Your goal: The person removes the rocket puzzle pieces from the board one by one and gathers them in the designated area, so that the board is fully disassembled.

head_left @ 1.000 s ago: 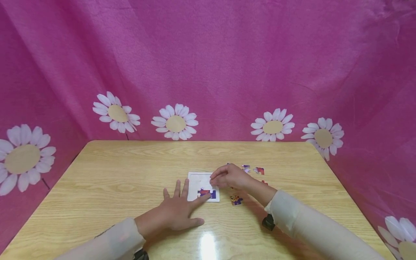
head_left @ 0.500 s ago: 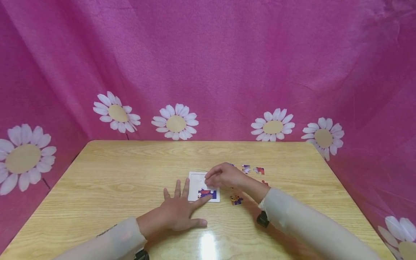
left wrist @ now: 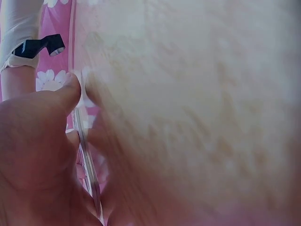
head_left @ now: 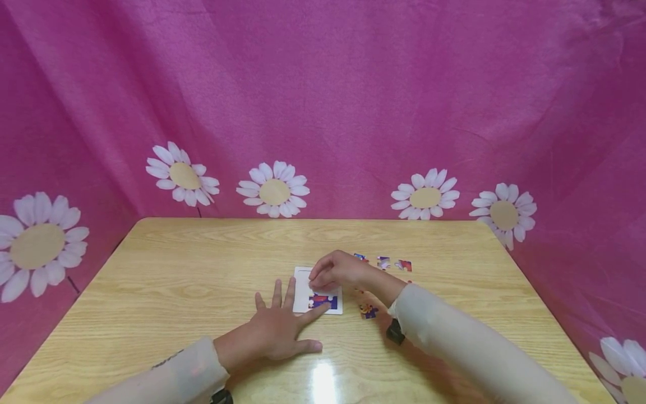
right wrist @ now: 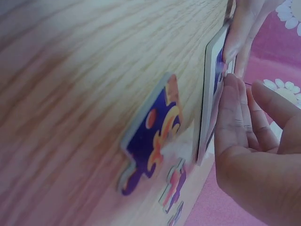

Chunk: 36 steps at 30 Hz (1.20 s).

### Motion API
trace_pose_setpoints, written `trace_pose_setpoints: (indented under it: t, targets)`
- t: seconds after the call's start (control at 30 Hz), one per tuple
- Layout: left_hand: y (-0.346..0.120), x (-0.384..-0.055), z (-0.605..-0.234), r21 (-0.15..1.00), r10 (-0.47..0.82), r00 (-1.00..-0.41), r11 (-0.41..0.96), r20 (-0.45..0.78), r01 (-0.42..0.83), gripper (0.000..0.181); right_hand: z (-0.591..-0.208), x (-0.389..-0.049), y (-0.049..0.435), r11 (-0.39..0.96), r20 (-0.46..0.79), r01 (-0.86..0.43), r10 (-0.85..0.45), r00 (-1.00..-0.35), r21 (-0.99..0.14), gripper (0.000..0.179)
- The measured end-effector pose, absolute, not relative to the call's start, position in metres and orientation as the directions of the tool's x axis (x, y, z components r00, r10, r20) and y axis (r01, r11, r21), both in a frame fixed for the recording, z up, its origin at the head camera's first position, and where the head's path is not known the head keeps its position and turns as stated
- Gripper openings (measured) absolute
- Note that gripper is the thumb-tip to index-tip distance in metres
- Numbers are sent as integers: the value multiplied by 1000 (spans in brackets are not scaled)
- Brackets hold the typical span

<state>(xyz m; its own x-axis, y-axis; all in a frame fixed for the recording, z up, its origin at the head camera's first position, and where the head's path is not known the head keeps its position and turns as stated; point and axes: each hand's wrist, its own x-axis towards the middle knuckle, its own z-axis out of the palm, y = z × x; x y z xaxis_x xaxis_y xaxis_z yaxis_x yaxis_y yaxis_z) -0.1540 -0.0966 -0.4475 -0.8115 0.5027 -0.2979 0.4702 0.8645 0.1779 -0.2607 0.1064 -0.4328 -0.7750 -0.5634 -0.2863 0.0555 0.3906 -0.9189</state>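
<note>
A small white puzzle tray (head_left: 300, 303) lies on the table, with a few joined purple-and-red jigsaw pieces (head_left: 318, 301) in its lower part. My left hand (head_left: 277, 331) is spread flat at its left, the index fingertip resting on those pieces. My right hand (head_left: 339, 269) reaches over the tray from the right and covers its upper right. In the right wrist view its fingers (right wrist: 233, 115) are fairly straight, tips right at the tray's surface, and the thumb stands apart from them. No piece shows between them. The left wrist view shows the left thumb (left wrist: 70, 92) close to the tabletop.
Several loose jigsaw pieces lie right of the tray: a purple-and-yellow one (head_left: 368, 311) nearest me, a purple-and-white one (head_left: 383, 262) and a red one (head_left: 404, 265) farther back. The wooden table (head_left: 202, 252) meets a pink flowered curtain (head_left: 348, 112) behind.
My right hand has moved left across the tray, covering more of its upper middle and uncovering a loose piece behind it. The left hand stays almost still.
</note>
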Motion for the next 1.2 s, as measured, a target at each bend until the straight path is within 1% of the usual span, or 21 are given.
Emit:
trace_pose_setpoints:
  t: [0.07,0.3,0.63,0.97,1.2]
  targets:
    - [-96,-154,-448,173,502,-812,865,-299,471,78,-432,-261,106,391,-299,71,-560,-773,-918,15]
    - [-95,-153,-446,168,497,-811,868,-309,467,77,-432,-263,106,406,-308,62,-574,-759,-912,15]
    - [-94,-154,-445,165,496,-812,868,-307,468,77,-431,-263,104,379,-322,94,-599,-733,-921,17]
    - [-94,-154,-444,163,496,-810,868,-313,468,77,-435,-265,102,382,-317,85,-601,-734,-920,20]
    - [-94,-154,-445,156,489,-812,872,-318,464,77,-438,-265,102,408,-322,67,-597,-735,-910,17]
